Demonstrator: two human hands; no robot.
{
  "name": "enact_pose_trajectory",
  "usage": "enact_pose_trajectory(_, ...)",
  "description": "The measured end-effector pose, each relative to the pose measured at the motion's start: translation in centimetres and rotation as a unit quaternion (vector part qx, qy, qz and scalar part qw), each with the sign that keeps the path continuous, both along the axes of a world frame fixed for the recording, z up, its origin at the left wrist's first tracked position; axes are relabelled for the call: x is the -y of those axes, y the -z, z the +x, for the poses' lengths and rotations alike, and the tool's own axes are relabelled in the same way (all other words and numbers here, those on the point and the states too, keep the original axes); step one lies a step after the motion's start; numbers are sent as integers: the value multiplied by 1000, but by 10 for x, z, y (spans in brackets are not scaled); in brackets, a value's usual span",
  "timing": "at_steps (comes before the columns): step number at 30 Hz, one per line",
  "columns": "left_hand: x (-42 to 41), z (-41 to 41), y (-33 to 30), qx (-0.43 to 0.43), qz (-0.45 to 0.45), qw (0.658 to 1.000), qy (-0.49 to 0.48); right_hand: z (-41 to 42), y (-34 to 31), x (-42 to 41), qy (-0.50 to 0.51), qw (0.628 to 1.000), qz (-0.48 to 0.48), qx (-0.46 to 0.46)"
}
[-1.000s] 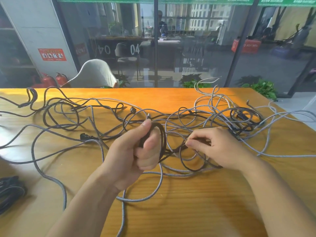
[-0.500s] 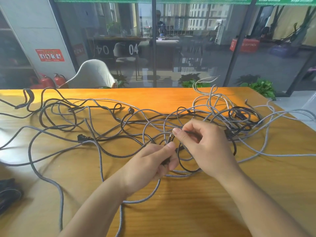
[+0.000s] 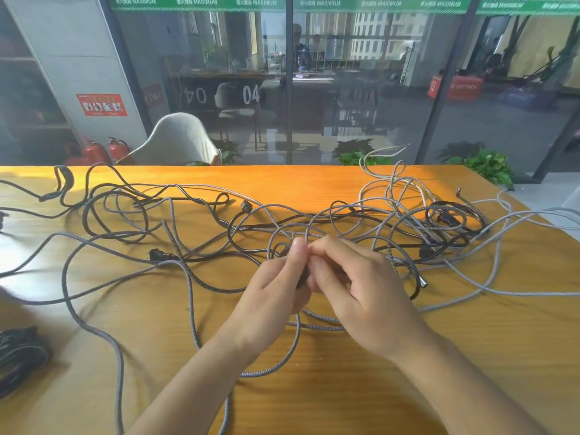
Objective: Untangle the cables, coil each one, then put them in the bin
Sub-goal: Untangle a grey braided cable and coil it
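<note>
A tangle of grey braided cables (image 3: pixel 489 277) and thin black cables (image 3: pixel 131 221) sprawls across the wooden table (image 3: pixel 314 183). My left hand (image 3: pixel 273 296) and my right hand (image 3: pixel 354 287) meet at the middle of the tangle, fingertips together. Between them they pinch a short black cable (image 3: pixel 302 279) whose coil is mostly hidden in my palms. A grey braided cable (image 3: pixel 295 343) runs under both hands and trails toward me. A black plug (image 3: pixel 155 255) lies to the left. No bin is in view.
A dark coiled bundle (image 3: pixel 18 356) lies at the table's left edge. A small black coil (image 3: pixel 455 215) sits in the right part of the tangle. Behind the table's far edge stand a white chair (image 3: pixel 175 142), a glass wall and plants (image 3: pixel 483 164).
My hands have come together. The left hand lowered its black loop and moved right, the right hand moved left to meet it, and both now pinch at one spot.
</note>
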State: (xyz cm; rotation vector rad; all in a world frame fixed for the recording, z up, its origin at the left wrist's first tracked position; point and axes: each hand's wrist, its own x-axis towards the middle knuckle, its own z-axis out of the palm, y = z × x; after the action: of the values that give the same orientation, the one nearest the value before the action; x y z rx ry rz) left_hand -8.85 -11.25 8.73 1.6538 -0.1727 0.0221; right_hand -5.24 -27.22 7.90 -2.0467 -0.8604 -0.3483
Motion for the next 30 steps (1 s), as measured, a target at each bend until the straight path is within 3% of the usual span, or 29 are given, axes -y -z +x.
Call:
enact_pose_trajectory(3, -3, 3, 0, 15, -18, 998, -53, -2, 2, 0, -12, 999, -25, 24)
enact_pose_trajectory(9, -12, 9, -6, 47, -69, 983, -161, -10, 1, -4, -59, 995, -2, -86)
enact_pose_trajectory(12, -25, 14, -4, 59, -68, 975, -204, -13, -1, -5, -46, 992, -55, -101)
enact_pose_trajectory(15, -34, 15, -1, 67, -92, 968, -223, -14, -2, -7, -94, 975, -132, -153)
enact_pose_trajectory(20, -35, 13, -6, 59, -176, 970, -155, -20, -4, -12, -188, 942, -181, -212)
enact_pose_trajectory(24, -31, 6, -14, -18, -283, 959, -4, -8, 5, -6, -151, 949, -227, -159)
enact_pose_trajectory(27, -35, 5, -12, -51, -262, 961, 66, 9, 8, 5, -82, 957, -249, -126)
enact_pose_trajectory(30, -38, 5, -9, -67, -227, 964, 122, 22, 6, 18, -37, 973, -213, -83)
